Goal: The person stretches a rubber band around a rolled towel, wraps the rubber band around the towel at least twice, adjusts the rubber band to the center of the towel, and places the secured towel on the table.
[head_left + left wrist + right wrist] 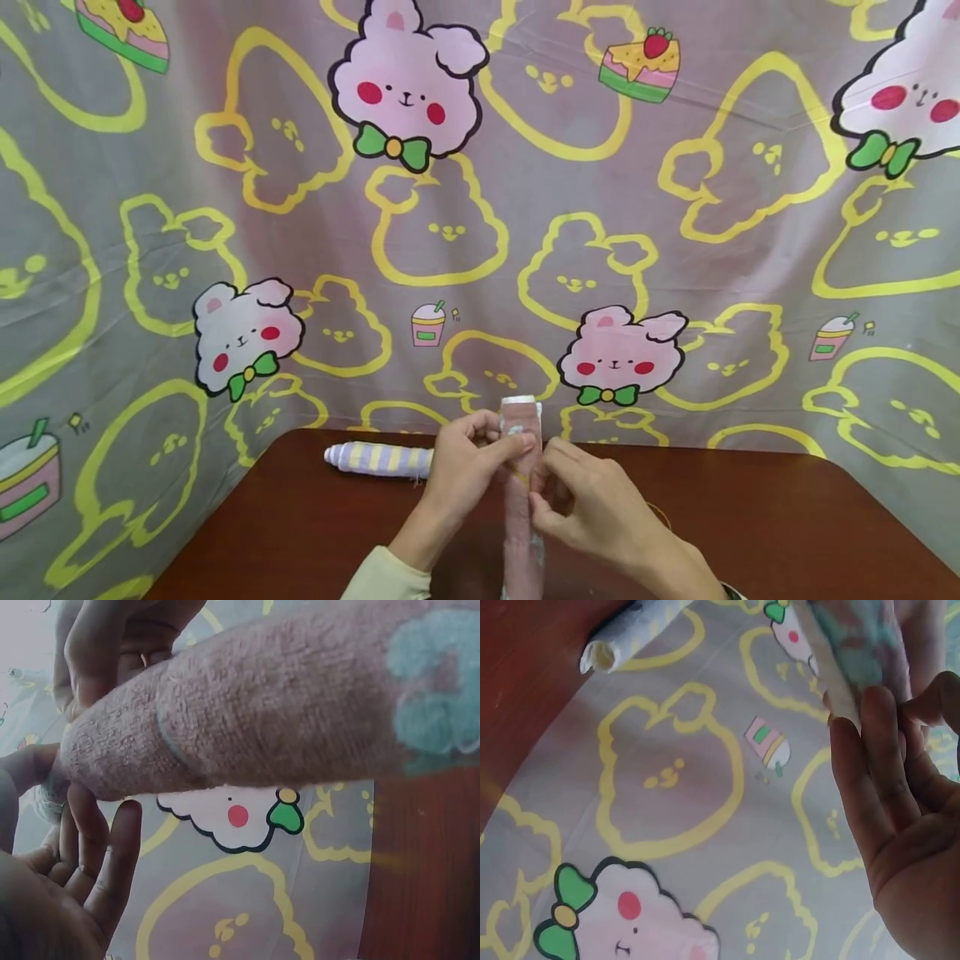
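A pink rolled towel [519, 517] with pale blue-green patches stands upright between the hands. My left hand [465, 458] grips its upper part, thumb across the front. A thin yellow rubber band [517, 473] crosses the roll below that thumb and runs to the right fingertips. My right hand [600, 496] has curled fingers at the roll's right side and seems to pinch the band there; the exact contact is hidden. In the left wrist view the towel [277, 697] fills the upper part, a thin line round it.
A second rolled towel [382, 459], striped lilac and yellow, lies on the dark red-brown table [750, 517] behind the left hand. Another thin yellow loop [660, 514] shows partly behind the right wrist. A curtain [465, 308] with cartoon rabbits hangs around the table's far edge and sides.
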`<state>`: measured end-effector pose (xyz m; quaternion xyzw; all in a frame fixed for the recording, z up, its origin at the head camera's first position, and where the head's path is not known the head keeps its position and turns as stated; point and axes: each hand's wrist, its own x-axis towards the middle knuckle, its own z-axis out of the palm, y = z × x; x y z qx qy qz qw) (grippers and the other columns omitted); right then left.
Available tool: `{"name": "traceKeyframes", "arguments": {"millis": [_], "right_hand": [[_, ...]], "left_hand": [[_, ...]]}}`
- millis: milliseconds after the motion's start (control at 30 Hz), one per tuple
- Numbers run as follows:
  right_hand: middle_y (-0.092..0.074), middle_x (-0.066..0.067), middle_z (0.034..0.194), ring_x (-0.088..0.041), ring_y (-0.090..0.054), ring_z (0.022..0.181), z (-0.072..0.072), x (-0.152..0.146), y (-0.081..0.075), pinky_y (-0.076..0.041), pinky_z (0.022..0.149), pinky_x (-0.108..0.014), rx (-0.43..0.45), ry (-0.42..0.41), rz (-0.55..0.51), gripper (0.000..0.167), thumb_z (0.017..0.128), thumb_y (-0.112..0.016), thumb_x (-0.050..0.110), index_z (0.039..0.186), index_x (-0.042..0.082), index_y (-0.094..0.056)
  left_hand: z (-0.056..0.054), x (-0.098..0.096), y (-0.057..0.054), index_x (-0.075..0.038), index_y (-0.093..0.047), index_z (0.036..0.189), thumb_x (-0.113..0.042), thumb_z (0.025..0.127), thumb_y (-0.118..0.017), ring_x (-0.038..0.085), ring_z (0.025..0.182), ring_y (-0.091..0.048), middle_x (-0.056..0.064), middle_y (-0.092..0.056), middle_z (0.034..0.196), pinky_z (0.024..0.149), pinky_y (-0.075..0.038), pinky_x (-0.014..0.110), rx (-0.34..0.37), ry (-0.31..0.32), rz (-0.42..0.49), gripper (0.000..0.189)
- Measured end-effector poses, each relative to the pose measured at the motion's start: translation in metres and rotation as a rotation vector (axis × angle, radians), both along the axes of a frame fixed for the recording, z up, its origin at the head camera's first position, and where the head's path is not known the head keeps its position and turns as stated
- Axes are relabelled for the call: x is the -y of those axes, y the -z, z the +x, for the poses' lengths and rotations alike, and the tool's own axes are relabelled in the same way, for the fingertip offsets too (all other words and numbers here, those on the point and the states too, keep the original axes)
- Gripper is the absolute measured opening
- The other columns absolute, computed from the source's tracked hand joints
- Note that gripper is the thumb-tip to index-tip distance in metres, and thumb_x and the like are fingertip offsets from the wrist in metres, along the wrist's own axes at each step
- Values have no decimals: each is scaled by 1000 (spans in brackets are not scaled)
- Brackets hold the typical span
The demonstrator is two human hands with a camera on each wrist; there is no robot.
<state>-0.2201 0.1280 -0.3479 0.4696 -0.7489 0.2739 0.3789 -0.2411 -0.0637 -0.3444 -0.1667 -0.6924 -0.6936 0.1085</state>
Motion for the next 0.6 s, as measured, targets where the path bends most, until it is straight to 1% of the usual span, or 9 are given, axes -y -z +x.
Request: {"name": "traceKeyframes", "arguments": {"millis": [67, 133, 200, 267, 367, 500, 567, 600], "right_hand": [[-51, 11, 81, 4, -50, 62, 1, 2, 1, -38, 57, -5, -9, -9, 24, 31, 71, -79, -1, 86, 16, -58], [-51, 11, 81, 4, -51, 62, 2, 2, 0, -39, 57, -5, 3, -7, 17, 31, 72, -78, -1, 86, 17, -58], [-52, 10, 81, 3, -51, 63, 1, 0, -1, -41, 57, -7, 21, -7, -13, 32, 72, -78, -3, 87, 17, -59], [-52, 10, 81, 2, -52, 64, 0, -2, -2, -42, 56, -9, 36, -4, -47, 35, 72, -79, -6, 89, 18, -59], [-52, 9, 80, 0, -52, 64, -1, -6, -3, -43, 56, -11, 53, 10, -86, 36, 72, -80, -7, 90, 18, -60], [-54, 8, 81, -2, -54, 65, -2, -7, -2, -45, 56, -13, 101, -8, -135, 37, 74, -78, -10, 91, 18, -61], [-55, 8, 82, -2, -55, 66, -1, -7, -2, -46, 56, -14, 134, -22, -154, 38, 75, -77, -12, 92, 18, -62], [-55, 8, 83, -1, -55, 66, -1, -7, -3, -47, 56, -14, 145, -24, -161, 38, 76, -77, -13, 93, 18, -62]], "left_hand": [[0, 1, 0, -3, -66, 82, -20, 84, -88, 7, 56, -52, -1, -58, 68, 50, -42, 21, 11, -20, 20, 28], [0, 2, 0, -3, -66, 82, -21, 84, -88, 7, 55, -50, 0, -58, 69, 49, -40, 21, 13, -27, 26, 28], [-1, 2, 0, -2, -67, 85, -22, 86, -87, 8, 59, -53, 1, -59, 71, 52, -45, 22, 9, -1, 29, 28], [-1, 3, 0, -2, -68, 90, -23, 88, -85, 10, 66, -56, 2, -61, 76, 57, -50, 25, 4, 44, 26, 28], [-3, 4, 0, 0, -69, 103, -26, 94, -79, 14, 80, -64, 5, -67, 88, 69, -58, 30, 13, 152, 25, 29], [-5, 8, 1, 4, -68, 123, -27, 99, -70, 16, 90, -69, 7, -72, 103, 70, -59, 29, 41, 283, 27, 38], [-7, 10, 2, 6, -67, 128, -25, 99, -69, 16, 89, -70, 8, -74, 105, 69, -59, 28, 60, 328, 35, 42], [-8, 10, 2, 7, -67, 128, -24, 99, -70, 14, 88, -70, 7, -74, 103, 68, -58, 27, 65, 334, 38, 42]]}}
